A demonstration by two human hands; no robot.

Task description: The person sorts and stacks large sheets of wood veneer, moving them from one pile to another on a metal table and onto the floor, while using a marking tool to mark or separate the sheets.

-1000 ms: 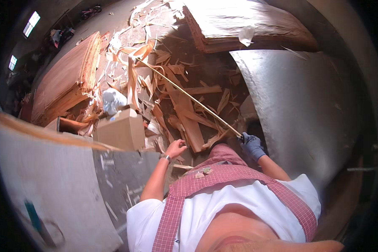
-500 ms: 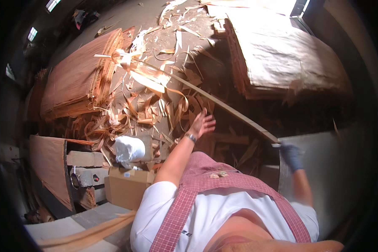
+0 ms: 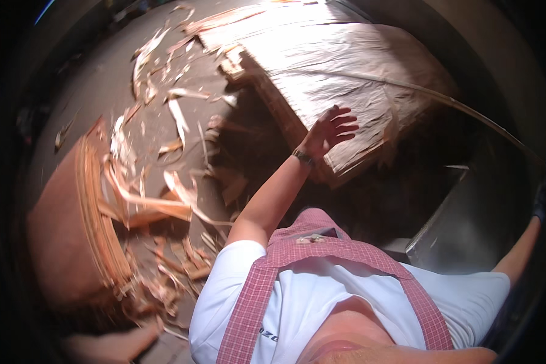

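My left hand (image 3: 330,132), bare and with a band at the wrist, is raised in front of the large veneer stack (image 3: 352,54). Its fingers are spread and hold nothing. Far out at the right rim, my gloved right hand (image 3: 541,200) is dark and partly lost in shadow. A long, thin wooden strip (image 3: 449,100) runs from over the stack to that hand, which appears closed on its near end. The strip's far end blends into the bright sheets.
A second stack of reddish veneer (image 3: 73,224) stands at the left. Curled wood shavings (image 3: 176,121) litter the floor between the stacks. A grey metal-like surface (image 3: 461,218) with a raised edge lies right of my body.
My view has turned right. The right hand has swung outward to the right, carrying the strip away from the shavings and across the large stack. My left hand remains raised and open.
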